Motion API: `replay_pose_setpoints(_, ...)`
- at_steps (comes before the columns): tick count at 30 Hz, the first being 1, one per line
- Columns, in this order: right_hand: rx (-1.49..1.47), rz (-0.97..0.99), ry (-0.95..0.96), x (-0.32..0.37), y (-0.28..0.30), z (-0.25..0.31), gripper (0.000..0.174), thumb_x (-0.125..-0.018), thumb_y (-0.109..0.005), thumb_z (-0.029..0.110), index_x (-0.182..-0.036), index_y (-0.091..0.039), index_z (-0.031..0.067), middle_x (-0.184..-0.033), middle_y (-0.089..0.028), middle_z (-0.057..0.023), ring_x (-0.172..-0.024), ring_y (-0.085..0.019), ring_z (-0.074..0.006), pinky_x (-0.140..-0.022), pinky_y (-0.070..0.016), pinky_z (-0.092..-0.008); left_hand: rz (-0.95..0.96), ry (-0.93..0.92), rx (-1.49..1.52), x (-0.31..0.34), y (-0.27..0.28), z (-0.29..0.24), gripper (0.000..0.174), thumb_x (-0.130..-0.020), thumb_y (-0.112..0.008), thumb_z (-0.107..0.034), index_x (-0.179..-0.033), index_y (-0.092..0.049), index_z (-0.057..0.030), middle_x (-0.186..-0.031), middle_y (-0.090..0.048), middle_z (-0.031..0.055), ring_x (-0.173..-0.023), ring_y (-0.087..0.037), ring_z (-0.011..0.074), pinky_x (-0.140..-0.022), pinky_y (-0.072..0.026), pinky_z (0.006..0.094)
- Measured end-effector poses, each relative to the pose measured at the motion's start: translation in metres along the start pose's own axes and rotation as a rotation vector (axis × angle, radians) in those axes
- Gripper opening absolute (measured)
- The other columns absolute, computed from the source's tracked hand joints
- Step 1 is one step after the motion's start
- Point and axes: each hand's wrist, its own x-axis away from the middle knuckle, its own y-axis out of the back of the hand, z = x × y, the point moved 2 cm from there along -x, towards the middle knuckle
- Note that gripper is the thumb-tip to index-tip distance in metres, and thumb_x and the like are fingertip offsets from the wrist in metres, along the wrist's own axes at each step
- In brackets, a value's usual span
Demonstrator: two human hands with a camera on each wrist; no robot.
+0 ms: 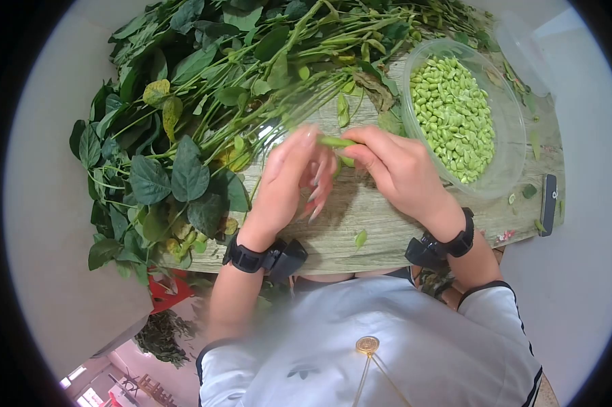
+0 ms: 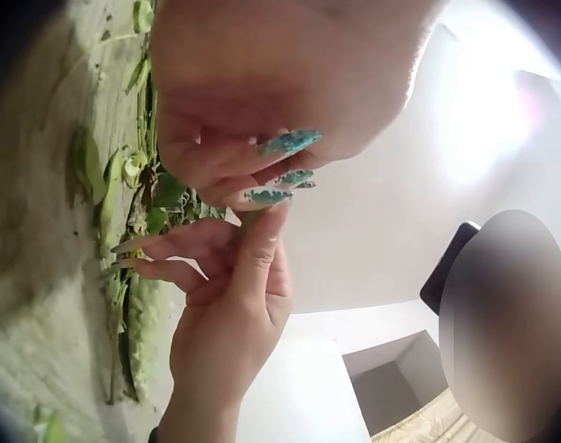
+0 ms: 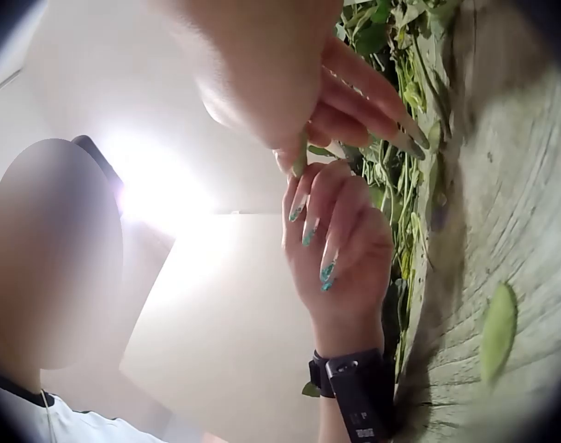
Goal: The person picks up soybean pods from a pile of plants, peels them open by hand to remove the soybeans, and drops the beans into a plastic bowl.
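Between both hands, just above the wooden table [image 1: 333, 247], is a green soybean pod [image 1: 334, 141]. My right hand [image 1: 397, 169] pinches its right end between thumb and forefinger. At the other end, the thumb and bent fingers of my left hand [image 1: 287, 173] grip the pod, partly blurred. Teal-patterned nails mark the curled left fingers [image 2: 285, 143] in the left wrist view. Another bit of green [image 1: 347, 161] shows below the right fingertips. Shelled green beans [image 1: 452, 119] fill much of a clear plastic tub [image 1: 513, 146] right of the right hand.
Leafy soybean stalks [image 1: 204, 74] heap across the table's back and left. One loose pod [image 1: 361, 239] lies near the front edge. A clear lid [image 1: 523, 54] sits behind the tub, and a dark flat device [image 1: 549, 203] stands at the right edge.
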Motion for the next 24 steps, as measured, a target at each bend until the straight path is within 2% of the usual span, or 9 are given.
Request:
replay_pose_setpoints(1,0.003,0.013,-0.01,0.0011,-0.0001,-0.0016,0.019,-0.089,-0.064,0.006,-0.107,-0.065,-0.001,-0.087,-0.069,-0.0136,-0.066,-0.067,-0.0228,-0.059,-0.0516,-0.0306,0.0,0.002,0.002,-0.0008,0.0013,0.0001,0.034,-0.104,-0.035,-0.033,-0.088,-0.046,-0.006,-0.065,-0.049,0.0036,-0.044,-0.045,0.0088,-0.037,-0.033,0.0205)
replay_pose_setpoints(3,0.036,-0.008,0.019,0.0009,0.0002,-0.002,0.019,-0.089,-0.064,0.005,-0.107,-0.065,-0.0008,-0.086,-0.068,-0.0131,-0.066,-0.067,-0.022,-0.059,-0.0514,-0.0303,0.117,0.088,0.124,-0.002,0.0023,0.0022,0.031,-0.102,-0.031,-0.032,-0.091,-0.045,-0.007,-0.068,-0.048,0.0041,-0.045,-0.043,0.0094,-0.036,-0.0331,0.0208)
replay_pose_setpoints(8,0.058,-0.067,0.091,0.0007,0.0,-0.0037,0.021,-0.085,-0.066,0.002,-0.106,-0.065,-0.0006,-0.085,-0.068,-0.0124,-0.065,-0.066,-0.022,-0.058,-0.0511,-0.0301,0.102,0.16,0.076,0.0011,-0.0008,-0.0038,0.028,-0.099,-0.029,-0.033,-0.096,-0.044,-0.0086,-0.068,-0.046,0.0029,-0.045,-0.041,0.0095,-0.035,-0.0324,0.0208)
replay_pose_setpoints(16,0.153,-0.002,0.145,0.003,0.0009,-0.0027,0.029,-0.077,-0.07,-0.002,-0.106,-0.065,-0.0003,-0.084,-0.065,-0.0123,-0.071,-0.064,-0.0281,-0.059,-0.051,-0.0339,0.12,0.205,0.119,0.0007,-0.0008,-0.0018,0.029,-0.098,-0.029,-0.034,-0.099,-0.043,-0.0094,-0.067,-0.045,0.0029,-0.043,-0.037,0.0097,-0.035,-0.031,0.0211)
replay_pose_setpoints(23,0.211,0.026,0.15,0.0069,-0.0048,-0.0071,0.032,-0.074,-0.071,-0.005,-0.105,-0.064,-0.0004,-0.081,-0.063,-0.0132,-0.07,-0.063,-0.029,-0.059,-0.0507,-0.0356,0.086,0.239,0.178,0.0,0.002,0.0034,0.021,-0.094,-0.029,-0.025,-0.098,-0.044,-0.01,-0.062,-0.044,0.0022,-0.041,-0.034,0.0085,-0.034,-0.0285,0.0209)
replay_pose_setpoints(24,0.172,-0.004,0.172,0.0075,-0.0076,-0.0089,0.027,-0.078,-0.069,-0.003,-0.104,-0.064,-0.0016,-0.078,-0.062,-0.0126,-0.066,-0.062,-0.0268,-0.057,-0.0498,-0.0348,0.067,0.233,0.183,-0.0001,0.0011,0.004,0.02,-0.093,-0.029,-0.023,-0.097,-0.043,-0.01,-0.061,-0.043,0.0019,-0.04,-0.034,0.0083,-0.034,-0.0282,0.0209)
